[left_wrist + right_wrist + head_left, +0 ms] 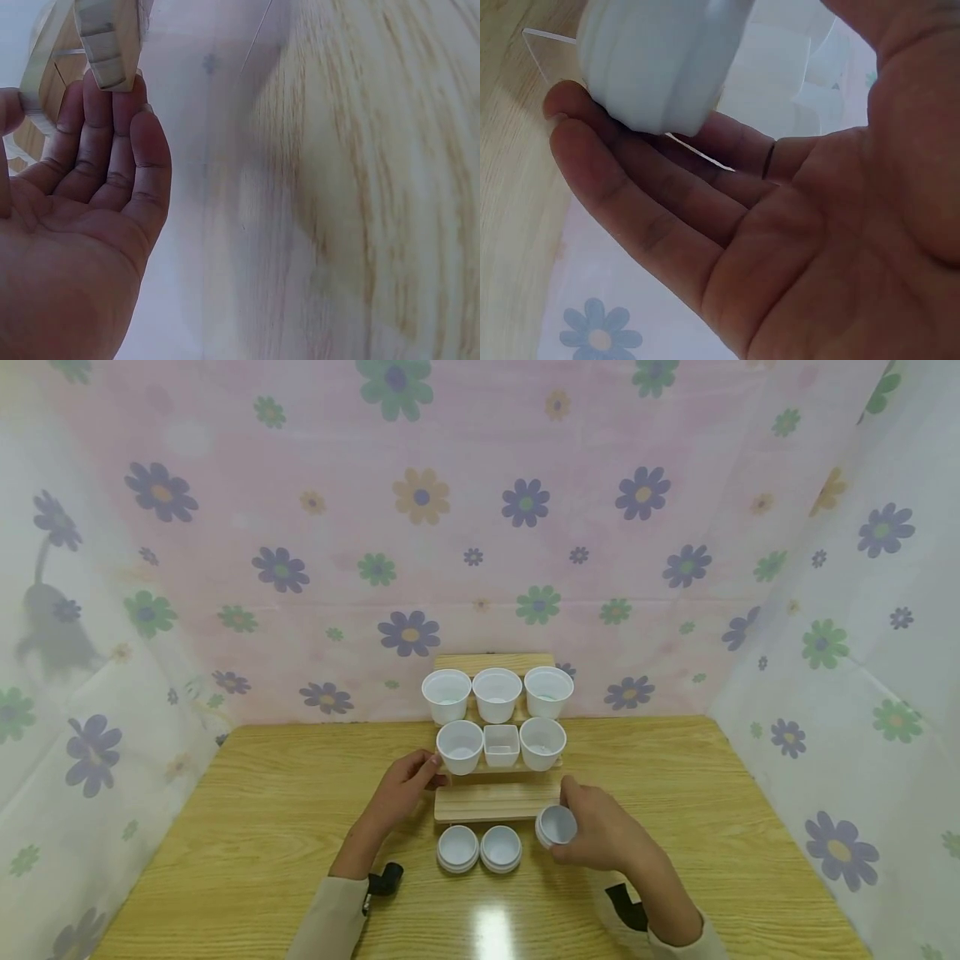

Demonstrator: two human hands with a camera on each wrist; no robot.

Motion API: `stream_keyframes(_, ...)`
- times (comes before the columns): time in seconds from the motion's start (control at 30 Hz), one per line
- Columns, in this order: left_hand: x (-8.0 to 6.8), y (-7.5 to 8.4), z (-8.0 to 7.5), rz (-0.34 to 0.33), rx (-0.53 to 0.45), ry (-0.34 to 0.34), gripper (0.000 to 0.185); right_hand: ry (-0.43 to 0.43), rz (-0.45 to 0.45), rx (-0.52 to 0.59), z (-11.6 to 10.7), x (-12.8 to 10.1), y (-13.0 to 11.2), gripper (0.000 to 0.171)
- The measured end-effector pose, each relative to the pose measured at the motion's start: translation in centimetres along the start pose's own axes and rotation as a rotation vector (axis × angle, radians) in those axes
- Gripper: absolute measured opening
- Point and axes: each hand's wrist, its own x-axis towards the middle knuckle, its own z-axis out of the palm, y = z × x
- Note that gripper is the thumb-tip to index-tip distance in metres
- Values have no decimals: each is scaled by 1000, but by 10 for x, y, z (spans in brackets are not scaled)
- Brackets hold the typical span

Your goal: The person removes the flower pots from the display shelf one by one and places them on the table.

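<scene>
Holding a small white cup point(556, 825) tilted on its side at lower centre, the right hand point(600, 835) has its grip curled round it, fingers beneath. Left of it, the left hand point(401, 789) touches the stepped wooden rack point(495, 802) with nearly straight fingers. Two more cups point(480, 848) sit on the bench point(255, 827) below the rack.

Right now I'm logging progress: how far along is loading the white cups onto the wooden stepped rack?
Six cups already fill the upper steps of the rack. The right hand holds a seventh cup beside the bare bottom step, while the left hand steadies the rack. Two cups wait on the table.
</scene>
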Motion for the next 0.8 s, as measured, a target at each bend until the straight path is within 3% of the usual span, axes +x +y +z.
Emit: stream_keyframes(0.8, 2, -6, 0, 5, 15, 0, 35, -99, 39, -89, 20, 4, -1, 61)
